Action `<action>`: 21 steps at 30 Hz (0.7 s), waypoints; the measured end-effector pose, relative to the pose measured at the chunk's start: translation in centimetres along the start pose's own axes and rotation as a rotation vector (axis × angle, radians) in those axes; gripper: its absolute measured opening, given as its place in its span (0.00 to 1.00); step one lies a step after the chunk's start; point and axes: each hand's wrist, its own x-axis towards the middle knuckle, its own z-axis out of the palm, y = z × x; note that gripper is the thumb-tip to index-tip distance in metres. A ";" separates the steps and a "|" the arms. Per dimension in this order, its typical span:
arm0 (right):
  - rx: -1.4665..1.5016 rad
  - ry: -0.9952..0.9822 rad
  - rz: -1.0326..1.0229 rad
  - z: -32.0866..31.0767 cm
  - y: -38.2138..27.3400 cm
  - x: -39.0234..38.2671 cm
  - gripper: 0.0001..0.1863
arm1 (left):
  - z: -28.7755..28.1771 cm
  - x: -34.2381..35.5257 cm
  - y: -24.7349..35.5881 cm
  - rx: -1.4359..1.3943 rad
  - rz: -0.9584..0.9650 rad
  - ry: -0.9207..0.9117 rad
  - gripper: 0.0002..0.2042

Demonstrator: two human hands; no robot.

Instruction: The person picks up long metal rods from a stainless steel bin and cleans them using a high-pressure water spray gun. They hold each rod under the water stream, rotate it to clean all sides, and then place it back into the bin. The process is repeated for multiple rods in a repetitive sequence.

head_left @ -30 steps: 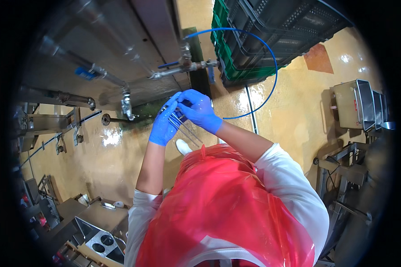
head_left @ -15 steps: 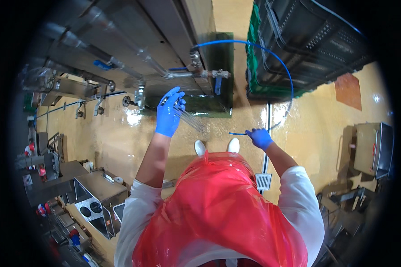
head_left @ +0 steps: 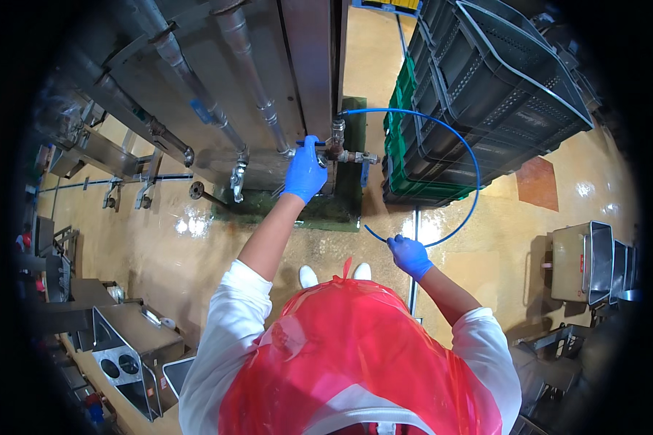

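Observation:
My left hand (head_left: pixel 306 175), in a blue glove, is up at the metal pipework, its fingers closed at a small dark valve lever (head_left: pixel 319 143). A few thin metal rods (head_left: pixel 278 190) show beside that palm; the rest of them is hidden. Lower and to the right, my right hand (head_left: pixel 411 257), also gloved, is closed around a thin blue hose (head_left: pixel 477 174) near its free end. This hose arcs up and back to a pipe fitting (head_left: pixel 338 125) close to my left hand. The free end points left, past my right thumb.
Stacked dark grey crates (head_left: pixel 479 109) with a green one stand at the back right. Steel pipes (head_left: pixel 189 80) run down the machine panel at the left. A metal bin (head_left: pixel 577 261) stands far right, a steel unit (head_left: pixel 134 355) lower left. The floor (head_left: pixel 218 268) looks wet.
My left hand has moved forward and right from above the floor to the valve lever. The thin rods it held are now mostly hidden. My right hand keeps the hose, whose free end tilts up.

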 end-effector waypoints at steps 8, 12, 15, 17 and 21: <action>0.039 -0.111 -0.008 2.4 -1.3 0.6 0.09 | 1.0 0.9 -0.5 -0.118 -0.016 0.015 0.20; 0.036 -0.135 0.028 2.3 -2.1 1.7 0.09 | 1.0 1.3 -1.2 -0.163 -0.038 -0.049 0.19; 0.024 -0.142 0.035 2.1 -2.3 2.4 0.09 | 0.6 1.2 -1.2 -0.227 -0.002 -0.045 0.20; 0.021 -0.139 0.035 2.7 -1.9 2.6 0.10 | 0.4 1.4 -0.8 -0.252 -0.021 -0.058 0.20; 0.026 -0.140 0.036 2.2 -1.8 2.6 0.10 | 0.6 1.2 -1.2 -0.282 -0.012 -0.039 0.20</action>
